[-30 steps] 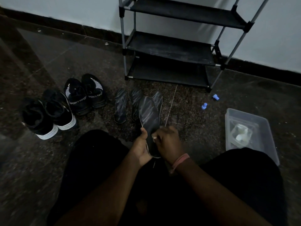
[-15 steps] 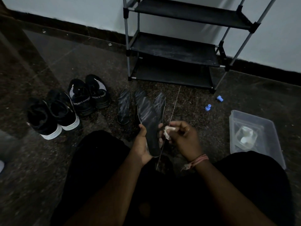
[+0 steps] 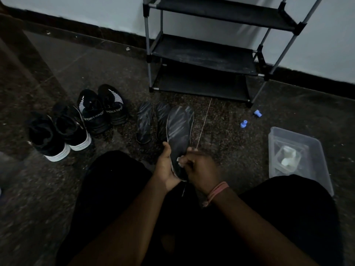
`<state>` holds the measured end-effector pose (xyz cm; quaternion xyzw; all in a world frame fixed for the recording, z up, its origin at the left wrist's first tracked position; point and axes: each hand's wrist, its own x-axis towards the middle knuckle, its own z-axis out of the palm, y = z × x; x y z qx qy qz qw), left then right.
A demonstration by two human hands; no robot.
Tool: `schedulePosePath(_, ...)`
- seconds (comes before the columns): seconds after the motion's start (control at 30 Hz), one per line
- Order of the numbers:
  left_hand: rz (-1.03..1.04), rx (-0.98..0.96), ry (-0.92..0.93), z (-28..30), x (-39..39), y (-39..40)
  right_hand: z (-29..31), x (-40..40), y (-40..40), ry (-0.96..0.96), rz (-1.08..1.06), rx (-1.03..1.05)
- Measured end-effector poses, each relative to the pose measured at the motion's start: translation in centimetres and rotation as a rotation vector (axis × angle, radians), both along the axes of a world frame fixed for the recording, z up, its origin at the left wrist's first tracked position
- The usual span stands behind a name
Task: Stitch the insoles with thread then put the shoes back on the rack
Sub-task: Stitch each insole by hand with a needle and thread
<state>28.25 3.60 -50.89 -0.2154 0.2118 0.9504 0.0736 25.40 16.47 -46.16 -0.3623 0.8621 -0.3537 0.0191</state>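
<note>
My left hand (image 3: 166, 166) grips the heel end of a dark insole (image 3: 179, 131) held upright over my lap. At the insole's right edge, my right hand (image 3: 198, 166) has curled fingers that pinch something small and pale. A thin light thread (image 3: 204, 123) runs from that hand up toward the rack. Several more insoles (image 3: 144, 121) lie on the floor behind the held one. Two pairs of black shoes sit at the left: one with white soles (image 3: 57, 135), one with striped toes (image 3: 103, 108). The black shoe rack (image 3: 211, 54) stands against the wall with bare shelves.
A clear plastic box (image 3: 299, 156) with something pale inside sits on the floor at the right, by my knee. Two small blue spools (image 3: 243, 124) lie between the box and the rack. The floor is dark speckled stone.
My right hand moved back down against the insole's edge after having drawn out to the right half a second ago. The left hand keeps its grip on the insole.
</note>
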Motion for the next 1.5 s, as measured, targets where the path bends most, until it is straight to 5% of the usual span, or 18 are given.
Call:
schedulePosePath(0.17, -0.031, 0.094, -0.108, 0.0, -0.1, -0.5, 1.0, 2.0, 1.1, -0.231, 0.124, 0.050)
schedulePosePath(0.4, -0.136, -0.010, -0.108, 0.7, 0.5, 0.6, 0.5, 0.0, -0.8, -0.002, -0.089, -0.024)
schedulePosePath(0.6, -0.031, 0.093, -0.166, 0.3, 0.2, -0.2, 0.6, 2.4, 0.4, -0.209, 0.075, 0.038)
schedulePosePath(0.77, -0.119, -0.040, -0.132, 0.7, 0.3, 1.5, 0.3, -0.3, 0.7, 0.025, -0.099, 0.077)
schedulePosePath(0.9, -0.033, -0.040, -0.100, 0.9, 1.0, 1.0, 0.2, -1.4, 0.0, 0.009, -0.184, -0.009)
schedulePosePath(1.03, 0.057, 0.010, -0.033, 1.2, 0.6, -0.1, -0.6, -0.8, 0.0, -0.174, -0.144, -0.109)
schedulePosePath(1.33, 0.068, -0.092, -0.119, 0.6, -0.5, -0.4, -0.8, 0.4, 0.0, -0.149, 0.050, 0.035)
schedulePosePath(1.5, -0.082, -0.177, -0.156, 0.4, -0.5, 0.1, -0.6, 0.1, -0.4, 0.085, 0.005, 0.065)
